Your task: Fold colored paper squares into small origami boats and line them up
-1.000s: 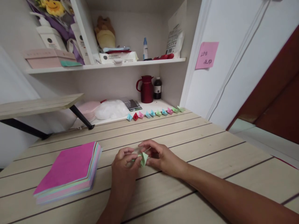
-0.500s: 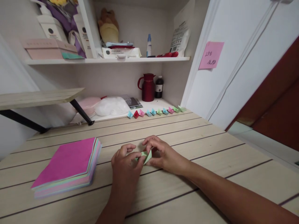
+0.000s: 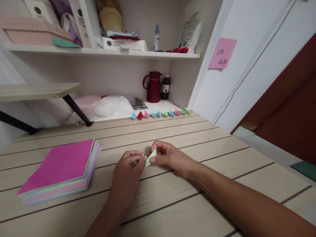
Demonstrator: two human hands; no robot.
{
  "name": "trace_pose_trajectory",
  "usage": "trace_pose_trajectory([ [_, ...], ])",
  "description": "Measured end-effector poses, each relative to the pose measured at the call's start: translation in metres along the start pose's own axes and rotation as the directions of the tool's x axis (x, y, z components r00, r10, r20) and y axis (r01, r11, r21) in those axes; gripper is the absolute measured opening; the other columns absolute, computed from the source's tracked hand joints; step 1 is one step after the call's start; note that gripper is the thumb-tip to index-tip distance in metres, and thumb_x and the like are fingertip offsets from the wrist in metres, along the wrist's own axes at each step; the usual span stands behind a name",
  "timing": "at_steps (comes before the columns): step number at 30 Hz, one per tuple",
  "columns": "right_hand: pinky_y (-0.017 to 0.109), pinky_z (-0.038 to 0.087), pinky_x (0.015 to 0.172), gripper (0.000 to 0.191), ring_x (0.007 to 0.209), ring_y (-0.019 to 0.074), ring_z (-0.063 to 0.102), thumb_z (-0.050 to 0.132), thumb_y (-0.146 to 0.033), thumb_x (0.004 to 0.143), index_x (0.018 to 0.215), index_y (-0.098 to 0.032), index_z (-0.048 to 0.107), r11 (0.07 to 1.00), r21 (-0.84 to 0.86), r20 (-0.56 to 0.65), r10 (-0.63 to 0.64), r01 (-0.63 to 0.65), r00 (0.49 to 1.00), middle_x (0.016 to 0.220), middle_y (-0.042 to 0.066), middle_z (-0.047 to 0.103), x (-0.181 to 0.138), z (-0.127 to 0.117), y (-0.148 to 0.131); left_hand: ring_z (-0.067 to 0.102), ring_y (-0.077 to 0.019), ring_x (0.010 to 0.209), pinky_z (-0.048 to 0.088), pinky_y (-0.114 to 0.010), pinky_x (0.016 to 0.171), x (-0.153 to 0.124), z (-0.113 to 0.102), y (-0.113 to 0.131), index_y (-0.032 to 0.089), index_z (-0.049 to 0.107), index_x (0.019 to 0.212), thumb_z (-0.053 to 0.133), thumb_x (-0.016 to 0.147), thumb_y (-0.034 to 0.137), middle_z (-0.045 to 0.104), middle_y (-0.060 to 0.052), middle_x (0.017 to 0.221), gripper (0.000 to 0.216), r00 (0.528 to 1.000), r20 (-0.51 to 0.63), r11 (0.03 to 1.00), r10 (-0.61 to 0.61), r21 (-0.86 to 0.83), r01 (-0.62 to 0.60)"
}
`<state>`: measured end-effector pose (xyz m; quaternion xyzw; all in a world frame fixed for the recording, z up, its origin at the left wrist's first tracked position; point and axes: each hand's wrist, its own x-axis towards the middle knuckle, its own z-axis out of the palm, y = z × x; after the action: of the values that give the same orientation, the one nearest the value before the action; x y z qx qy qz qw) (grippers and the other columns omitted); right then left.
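Observation:
Between my hands, just above the wooden tabletop, is a small piece of light green folded paper point(image 3: 151, 157). My left hand point(image 3: 129, 164) pinches its left end between thumb and fingers. The right thumb lies flat on the near face of the paper, and the fingers of my right hand point(image 3: 170, 158) curl behind it, partly hidden. Left of my hands lies a thick stack of coloured square paper point(image 3: 61, 164) with a magenta sheet on top. A row of several small folded paper boats point(image 3: 159, 113) in blue, red, pink and green runs along the table's back edge.
Behind the boats, on the lower shelf, stand a dark red jug point(image 3: 153, 87) and a dark bottle point(image 3: 165, 87). A white plastic bag point(image 3: 113, 106) lies to their left. A small raised wooden shelf point(image 3: 39, 91) on black legs point(image 3: 77, 110) stands at the back left.
My right thumb has come forward onto the paper's near face, and the left fingers have drawn closer together. The whole view has shifted slightly, with the scene appearing higher and further left.

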<state>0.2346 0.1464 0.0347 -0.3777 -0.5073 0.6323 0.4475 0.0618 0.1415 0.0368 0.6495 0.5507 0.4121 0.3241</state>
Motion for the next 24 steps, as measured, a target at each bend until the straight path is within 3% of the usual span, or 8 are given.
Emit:
trace_pose_trajectory([
  [5, 0.024, 0.035, 0.064, 0.031, 0.064, 0.01, 0.049, 0.083, -0.032, 0.064, 0.072, -0.017, 0.057, 0.997, 0.065, -0.016, 0.037, -0.036, 0.999, 0.065, -0.005, 0.056, 0.001, -0.001, -0.001, 0.065, -0.0206, 0.09, 0.048, -0.031, 0.083, 0.0, -0.002, -0.003, 0.022, 0.067, 0.057, 0.053, 0.084, 0.043, 0.07, -0.003, 0.097, 0.036, 0.99, 0.132, 0.998, 0.041, -0.048, -0.035],
  [9, 0.024, 0.033, 0.063, 0.032, 0.063, 0.0091, 0.046, 0.083, -0.032, 0.064, 0.07, -0.017, 0.056, 0.999, 0.04, -0.03, 0.021, -0.019, 0.999, 0.064, -0.006, 0.053, 0.002, -0.005, 0.002, 0.065, -0.022, 0.093, 0.049, -0.033, 0.086, 0.001, -0.005, -0.003, 0.025, 0.071, 0.07, 0.05, 0.085, 0.048, 0.072, -0.003, 0.098, 0.035, 0.976, 0.199, 0.995, 0.087, -0.056, -0.078],
  [14, 0.024, 0.038, 0.065, 0.033, 0.064, 0.0104, 0.052, 0.083, -0.035, 0.066, 0.071, -0.017, 0.055, 0.999, 0.045, -0.02, 0.019, -0.018, 1.0, 0.065, -0.004, 0.059, 0.003, -0.005, 0.004, 0.066, -0.0249, 0.091, 0.049, -0.035, 0.085, 0.003, -0.002, -0.002, 0.024, 0.073, 0.066, 0.067, 0.068, 0.047, 0.074, -0.004, 0.095, 0.024, 0.989, 0.143, 0.999, 0.039, 0.001, -0.04],
  [20, 0.028, 0.043, 0.07, 0.033, 0.063, 0.0149, 0.065, 0.077, -0.042, 0.073, 0.081, -0.017, 0.057, 0.997, 0.076, -0.016, 0.019, -0.017, 1.0, 0.066, -0.002, 0.064, 0.004, -0.003, 0.004, 0.064, -0.0198, 0.069, 0.046, -0.028, 0.062, 0.0, -0.007, 0.006, 0.021, 0.072, 0.064, 0.062, 0.074, 0.048, 0.072, -0.001, 0.073, 0.03, 0.981, 0.165, 0.994, -0.105, 0.031, 0.101],
  [24, 0.028, 0.044, 0.071, 0.035, 0.06, 0.0138, 0.067, 0.071, -0.045, 0.08, 0.096, -0.019, 0.056, 0.997, 0.069, -0.042, 0.02, -0.017, 0.999, 0.071, -0.005, 0.061, 0.005, -0.004, 0.005, 0.063, -0.0188, 0.07, 0.046, -0.028, 0.064, 0.0, -0.009, 0.005, 0.021, 0.069, 0.061, 0.061, 0.076, 0.046, 0.07, 0.001, 0.07, 0.031, 0.98, 0.154, 0.992, -0.126, 0.005, 0.127],
])
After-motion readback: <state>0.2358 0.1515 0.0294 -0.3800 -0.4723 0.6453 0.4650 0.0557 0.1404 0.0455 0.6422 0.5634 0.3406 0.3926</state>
